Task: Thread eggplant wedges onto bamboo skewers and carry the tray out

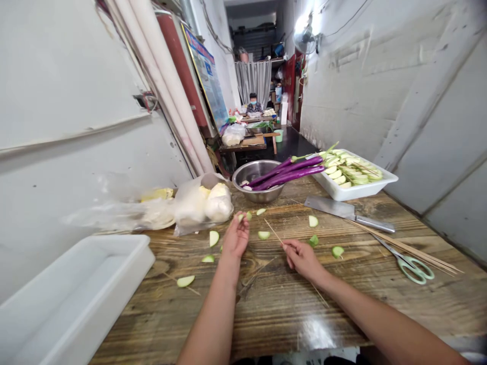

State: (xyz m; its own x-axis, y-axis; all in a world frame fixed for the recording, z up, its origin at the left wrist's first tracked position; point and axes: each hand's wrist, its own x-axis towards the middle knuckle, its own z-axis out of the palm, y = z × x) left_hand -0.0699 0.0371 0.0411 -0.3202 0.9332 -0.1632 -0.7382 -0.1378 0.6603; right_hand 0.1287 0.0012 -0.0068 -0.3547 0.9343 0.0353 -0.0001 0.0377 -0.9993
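My right hand (302,259) grips a thin bamboo skewer (274,232) that slants up and left toward my other hand. No slice shows on its visible tip. My left hand (236,237) is palm up, its curled fingers around a pale green vegetable slice (240,217). Half-round slices with green skin lie scattered on the wooden table about both hands, among them a slice (214,238) left of my left hand, a slice (264,235) between the hands and a slice (313,221) beyond my right hand.
A steel bowl (247,170) with purple eggplants (292,175) stands ahead. At right are a white tray (365,190) of skewered slices, a cleaver (331,205), loose skewers (414,250) and scissors (414,268). A white bin (129,274) and plastic bags (198,205) stand left. Another person (254,105) sits far back.
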